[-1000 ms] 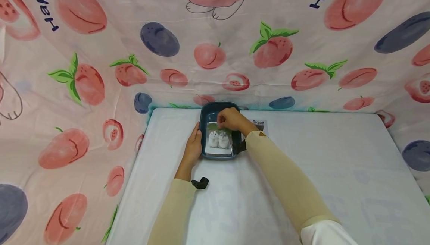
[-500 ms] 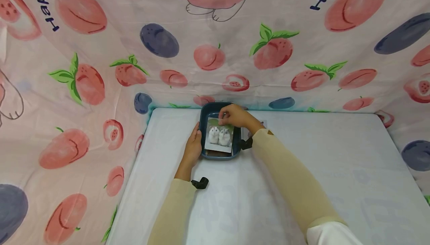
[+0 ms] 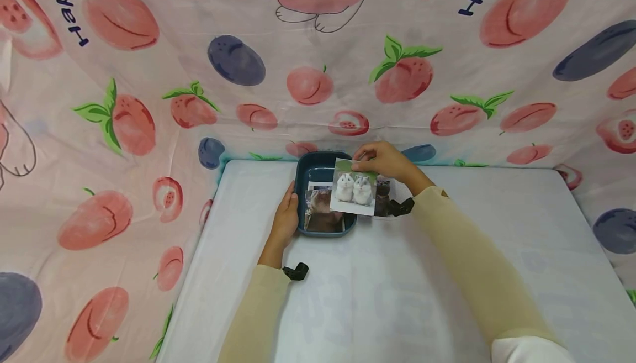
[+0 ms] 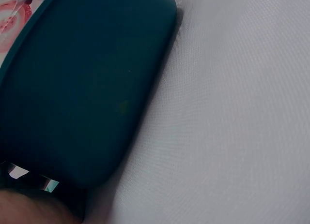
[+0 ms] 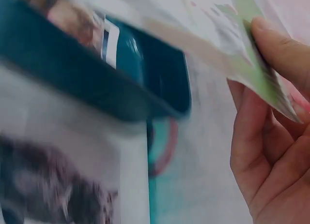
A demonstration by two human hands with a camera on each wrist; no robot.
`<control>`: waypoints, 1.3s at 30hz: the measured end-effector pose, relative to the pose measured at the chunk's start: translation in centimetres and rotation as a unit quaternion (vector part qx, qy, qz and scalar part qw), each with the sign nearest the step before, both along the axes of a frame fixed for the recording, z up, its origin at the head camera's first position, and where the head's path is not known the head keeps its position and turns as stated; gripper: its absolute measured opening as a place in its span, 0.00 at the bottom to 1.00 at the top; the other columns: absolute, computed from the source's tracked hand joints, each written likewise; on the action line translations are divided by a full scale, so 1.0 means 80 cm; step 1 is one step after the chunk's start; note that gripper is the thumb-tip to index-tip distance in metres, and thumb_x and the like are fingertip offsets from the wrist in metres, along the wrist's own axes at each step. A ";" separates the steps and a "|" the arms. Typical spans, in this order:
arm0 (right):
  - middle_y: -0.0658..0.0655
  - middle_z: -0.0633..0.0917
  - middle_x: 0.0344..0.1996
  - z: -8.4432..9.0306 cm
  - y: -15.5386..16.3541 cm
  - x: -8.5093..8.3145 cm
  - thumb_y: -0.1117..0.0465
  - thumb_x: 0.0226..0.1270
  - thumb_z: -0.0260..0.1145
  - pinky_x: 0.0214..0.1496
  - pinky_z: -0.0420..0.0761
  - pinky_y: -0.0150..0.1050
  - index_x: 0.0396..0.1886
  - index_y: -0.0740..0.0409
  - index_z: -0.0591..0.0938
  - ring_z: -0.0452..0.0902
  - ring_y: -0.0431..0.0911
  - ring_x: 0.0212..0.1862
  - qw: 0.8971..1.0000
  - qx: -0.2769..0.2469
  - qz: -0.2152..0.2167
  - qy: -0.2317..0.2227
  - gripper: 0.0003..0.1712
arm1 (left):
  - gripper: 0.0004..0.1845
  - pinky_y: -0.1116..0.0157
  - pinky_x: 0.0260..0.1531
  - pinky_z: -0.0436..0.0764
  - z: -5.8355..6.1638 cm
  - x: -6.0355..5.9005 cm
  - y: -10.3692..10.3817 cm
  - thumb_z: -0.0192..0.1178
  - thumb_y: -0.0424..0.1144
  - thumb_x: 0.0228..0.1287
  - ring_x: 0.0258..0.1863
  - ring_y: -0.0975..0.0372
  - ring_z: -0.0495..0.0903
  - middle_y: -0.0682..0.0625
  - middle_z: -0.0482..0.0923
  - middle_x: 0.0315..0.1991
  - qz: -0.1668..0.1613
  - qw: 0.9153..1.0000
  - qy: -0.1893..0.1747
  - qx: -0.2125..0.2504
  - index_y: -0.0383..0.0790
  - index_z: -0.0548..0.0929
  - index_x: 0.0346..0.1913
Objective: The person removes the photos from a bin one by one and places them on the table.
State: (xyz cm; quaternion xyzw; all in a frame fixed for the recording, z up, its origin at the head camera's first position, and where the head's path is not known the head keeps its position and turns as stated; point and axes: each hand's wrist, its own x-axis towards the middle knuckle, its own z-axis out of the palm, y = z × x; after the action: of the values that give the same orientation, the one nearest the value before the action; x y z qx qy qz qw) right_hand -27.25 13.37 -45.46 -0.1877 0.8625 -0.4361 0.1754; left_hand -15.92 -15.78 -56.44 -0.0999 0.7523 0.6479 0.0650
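Two hands work at a dark teal tray point(image 3: 301, 178) in the head view. The left hand point(image 3: 286, 216) lies with straight fingers against the tray's near-left wall, likely to steady it. The right hand point(image 3: 385, 161) pinches the top edge of a photo of two white hamsters point(image 3: 354, 193), which hangs just right of the tray, partly over its right rim. Below that hand another photo point(image 3: 382, 197) lies on the white table point(image 3: 472, 230); inside the tray a brownish photo point(image 3: 323, 214) now shows. Half a second ago the hamster photo was still over the tray, covering that one.

From the left wrist, the tray's outer wall point(image 4: 82, 88) fills the frame beside the cloth; the hand's fingers are out of sight here.

From the right wrist, blurred, thumb and fingers point(image 5: 271, 137) clamp the photo's green edge point(image 5: 252, 74), with the tray point(image 5: 97, 88) beyond to the left.
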 end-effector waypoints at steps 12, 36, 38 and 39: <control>0.57 0.84 0.37 -0.024 0.100 0.008 0.47 0.67 0.73 0.40 0.79 0.43 0.52 0.54 0.87 0.77 0.51 0.40 0.998 0.004 -0.062 -0.021 0.21 | 0.28 0.44 0.80 0.51 0.001 0.002 -0.001 0.38 0.53 0.84 0.82 0.51 0.49 0.51 0.54 0.82 0.005 1.000 -0.009 -0.008 0.62 0.55 0.82; 0.64 0.78 0.62 -0.109 0.199 0.010 0.37 0.66 0.69 0.70 0.70 0.64 0.59 0.58 0.83 0.67 0.63 0.70 0.989 0.093 -0.105 -0.045 0.34 | 0.28 0.45 0.80 0.50 -0.001 0.002 0.000 0.38 0.54 0.84 0.82 0.52 0.49 0.52 0.54 0.82 0.003 1.000 -0.011 -0.016 0.63 0.55 0.82; 0.64 0.78 0.62 -0.113 0.201 0.010 0.38 0.66 0.70 0.69 0.70 0.65 0.58 0.57 0.84 0.67 0.64 0.70 0.989 0.093 -0.108 -0.042 0.32 | 0.27 0.46 0.80 0.51 -0.001 0.002 0.000 0.37 0.54 0.84 0.82 0.52 0.49 0.52 0.54 0.82 0.003 1.000 -0.009 -0.013 0.64 0.55 0.81; 0.64 0.79 0.61 -0.115 0.201 0.010 0.38 0.66 0.70 0.68 0.71 0.65 0.57 0.56 0.85 0.67 0.64 0.70 0.988 0.094 -0.111 -0.041 0.31 | 0.27 0.45 0.80 0.51 -0.001 0.002 0.000 0.37 0.54 0.84 0.82 0.52 0.49 0.52 0.54 0.82 0.002 1.000 -0.007 -0.013 0.64 0.55 0.81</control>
State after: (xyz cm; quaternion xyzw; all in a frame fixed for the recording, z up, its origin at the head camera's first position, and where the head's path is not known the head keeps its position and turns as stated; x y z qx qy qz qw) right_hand -26.42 29.44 -54.65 -0.0550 0.9073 -0.3772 0.1777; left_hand -15.76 -15.79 -56.52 -0.1072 0.7601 0.6374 0.0678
